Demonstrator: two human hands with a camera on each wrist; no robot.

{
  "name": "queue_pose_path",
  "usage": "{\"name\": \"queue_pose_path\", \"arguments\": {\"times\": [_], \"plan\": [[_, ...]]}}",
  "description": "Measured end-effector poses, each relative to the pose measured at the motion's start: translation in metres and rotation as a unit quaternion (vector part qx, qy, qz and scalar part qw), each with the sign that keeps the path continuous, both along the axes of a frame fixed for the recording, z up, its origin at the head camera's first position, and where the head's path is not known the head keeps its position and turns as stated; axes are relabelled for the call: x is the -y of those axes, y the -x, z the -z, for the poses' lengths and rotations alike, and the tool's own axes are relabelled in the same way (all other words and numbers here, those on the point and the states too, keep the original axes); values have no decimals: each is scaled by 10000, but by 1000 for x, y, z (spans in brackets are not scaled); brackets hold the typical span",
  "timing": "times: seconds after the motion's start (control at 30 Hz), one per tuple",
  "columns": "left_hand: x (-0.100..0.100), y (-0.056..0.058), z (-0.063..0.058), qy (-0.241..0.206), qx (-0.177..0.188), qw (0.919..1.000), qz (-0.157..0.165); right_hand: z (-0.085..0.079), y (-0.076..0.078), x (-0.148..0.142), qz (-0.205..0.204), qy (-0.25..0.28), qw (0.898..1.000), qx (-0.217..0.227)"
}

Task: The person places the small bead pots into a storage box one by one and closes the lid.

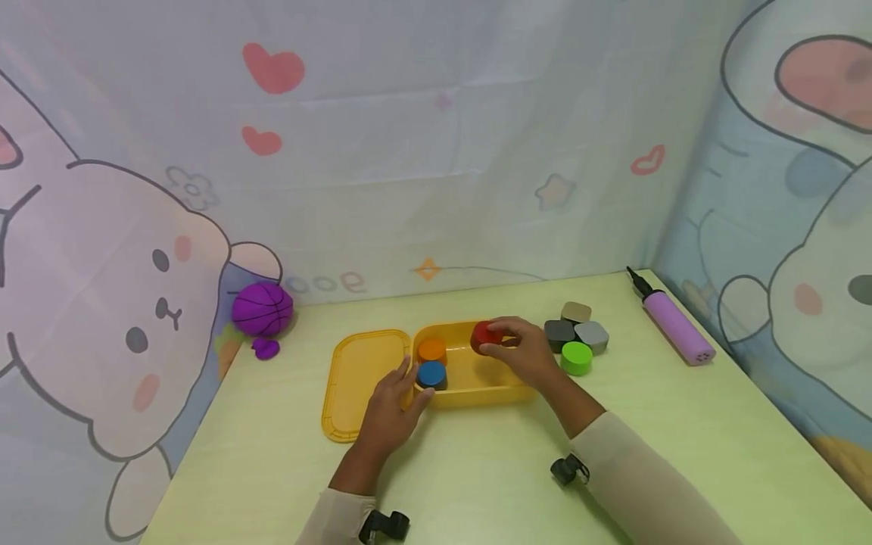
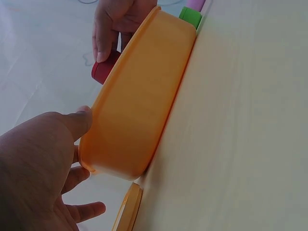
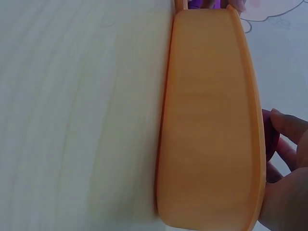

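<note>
A yellow lidless box [image 1: 477,397] stands on the table. Inside its left end are an orange round block [image 1: 432,350] and a blue round block [image 1: 432,372]. My right hand [image 1: 527,356] pinches a red round block [image 1: 484,335] between thumb and fingers, over the box's right half. In the left wrist view the red block [image 2: 105,68] shows past the box's far rim. At the near left corner, my left hand [image 1: 391,409] holds the box, thumb on the front rim and fingers around the left end. The yellow lid [image 1: 350,386] lies flat just left of the box.
Right of the box sit a green round block [image 1: 576,359] and dark grey [image 1: 559,333], light grey [image 1: 593,336] and tan [image 1: 576,312] blocks. A purple hand pump [image 1: 677,327] lies at the far right. A purple ball [image 1: 263,309] rests at the back left.
</note>
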State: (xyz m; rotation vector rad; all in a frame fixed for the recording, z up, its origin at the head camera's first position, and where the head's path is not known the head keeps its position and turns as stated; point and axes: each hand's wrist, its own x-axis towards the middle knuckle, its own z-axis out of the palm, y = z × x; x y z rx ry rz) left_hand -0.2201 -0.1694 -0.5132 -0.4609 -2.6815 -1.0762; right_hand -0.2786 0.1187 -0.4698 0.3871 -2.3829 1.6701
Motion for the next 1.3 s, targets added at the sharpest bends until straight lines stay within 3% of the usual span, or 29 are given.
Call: {"name": "queue_pose_path", "arguments": {"times": [0.53,0.93,1.17,1.3], "plan": [[-1,-3,-6,-46,117,9999,26,-1,9,24,-22,-453,9969,647],[1,-1,-1,-10,132,9999,-20,-1,18,35,109,-390,9932,1088],[1,0,-2,-27,87,9999,42,4,27,40,219,-1008,9895,1011],[1,1,-2,-7,87,9999,55,6,31,40,190,-1013,9878,1166]]}}
